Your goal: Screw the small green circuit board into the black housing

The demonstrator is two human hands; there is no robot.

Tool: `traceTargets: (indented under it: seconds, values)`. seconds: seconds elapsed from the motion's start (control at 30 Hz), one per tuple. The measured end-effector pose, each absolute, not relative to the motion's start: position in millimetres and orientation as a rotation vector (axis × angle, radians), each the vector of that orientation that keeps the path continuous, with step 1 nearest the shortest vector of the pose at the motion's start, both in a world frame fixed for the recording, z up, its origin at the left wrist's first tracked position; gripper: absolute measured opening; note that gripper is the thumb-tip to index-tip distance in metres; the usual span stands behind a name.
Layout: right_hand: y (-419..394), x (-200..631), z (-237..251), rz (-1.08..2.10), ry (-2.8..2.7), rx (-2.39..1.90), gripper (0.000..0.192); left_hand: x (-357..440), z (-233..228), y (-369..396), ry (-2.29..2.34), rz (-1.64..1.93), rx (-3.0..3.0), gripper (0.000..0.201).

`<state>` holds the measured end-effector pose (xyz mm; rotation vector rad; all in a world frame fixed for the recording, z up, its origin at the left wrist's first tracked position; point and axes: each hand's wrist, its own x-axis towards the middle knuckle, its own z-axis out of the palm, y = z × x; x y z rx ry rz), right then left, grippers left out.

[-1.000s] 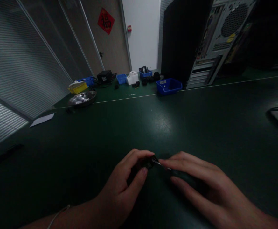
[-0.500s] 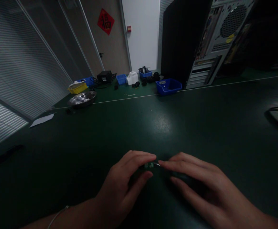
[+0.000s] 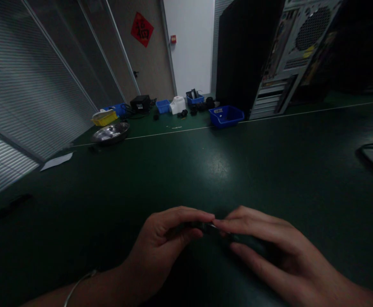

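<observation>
My left hand [image 3: 170, 241] is closed, with thumb and fingers pinching a small dark green piece that looks like a circuit board [image 3: 202, 227]. Most of the piece is hidden behind the fingers. A thin silvery metal bit [image 3: 212, 226] shows between the two hands, close to my right index fingertip. My right hand [image 3: 266, 243] is curled just to the right, its index fingertip touching or nearly touching the left fingertips. Something dark lies between its thumb and index finger, too dim to name. Both hands are low over the dark green tabletop [image 3: 161, 170].
A blue bin [image 3: 226, 117] stands at the back, beside a computer case [image 3: 269, 64]. Farther left are a metal bowl [image 3: 111, 133], a yellow basket [image 3: 105, 119] and a white device [image 3: 178, 105]. A black cable [image 3: 372, 155] lies at right; a dark slender object [image 3: 9, 208] lies at left.
My left fingers have closed more flatly over the green piece, covering more of it and tilting it. The left fingertips have moved slightly right, towards my right index finger. The right hand has barely moved.
</observation>
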<state>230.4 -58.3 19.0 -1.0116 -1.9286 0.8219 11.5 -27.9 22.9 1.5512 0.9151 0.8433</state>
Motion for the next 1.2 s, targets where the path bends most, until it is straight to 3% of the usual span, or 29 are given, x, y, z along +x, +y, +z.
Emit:
traceTargets:
  seconds: [0.3,0.7,0.93,1.07,1.2]
  values:
    - [-58.1,229.9,22.6,0.866,-1.827,-1.129,0.029,9.2,22.7,-28.6,0.959,0.833,1.449,0.016]
    - [-53.0,229.2,20.4,0.887,-1.754,-1.189,0.025,13.0,11.4,-28.4,0.638,0.477,2.246,0.019]
    - [-53.4,228.2,22.8,0.912,-1.801,-1.190,0.026,12.7,15.3,-29.3,0.608,0.542,2.242,0.030]
    - [-55.4,229.2,22.8,0.955,-1.869,-1.229,0.025,11.7,15.2,-32.6,0.723,0.591,2.245,0.019]
    - [-58.8,231.1,22.3,0.889,-1.961,-1.282,0.036,12.6,7.4,-33.9,0.739,0.679,2.402,0.017]
